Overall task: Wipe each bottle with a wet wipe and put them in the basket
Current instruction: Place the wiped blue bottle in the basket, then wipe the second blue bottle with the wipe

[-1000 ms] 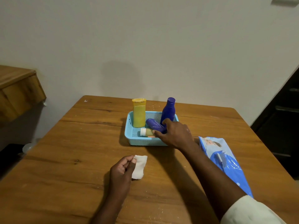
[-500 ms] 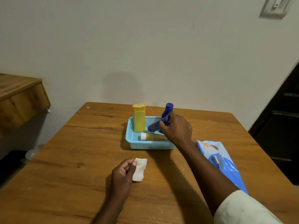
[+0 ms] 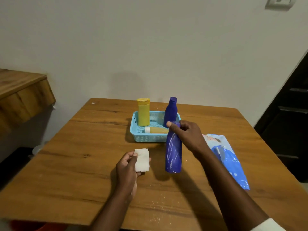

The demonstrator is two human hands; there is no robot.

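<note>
Right hand (image 3: 188,135) grips a streaked blue bottle (image 3: 173,154) by its top, above the tabletop (image 3: 83,164). Left hand (image 3: 128,165) holds a folded wet wipe (image 3: 142,160).

A wooden table (image 3: 80,165) is carrying everything, its top showing dark grain lines and a scatter of white specks toward the near edge. A light blue basket (image 3: 141,138) is sitting directly on it toward the far side, near the middle. To the right, well apart from the basket, a blue wipes pack (image 3: 228,162) is lying flat on the wood, running slantwise toward the near right. Whether the streaked blue bottle (image 3: 173,152) in front of the basket is resting its base on the table cannot be told. Shadows are falling across the wood beside the basket and the bottle.
</note>
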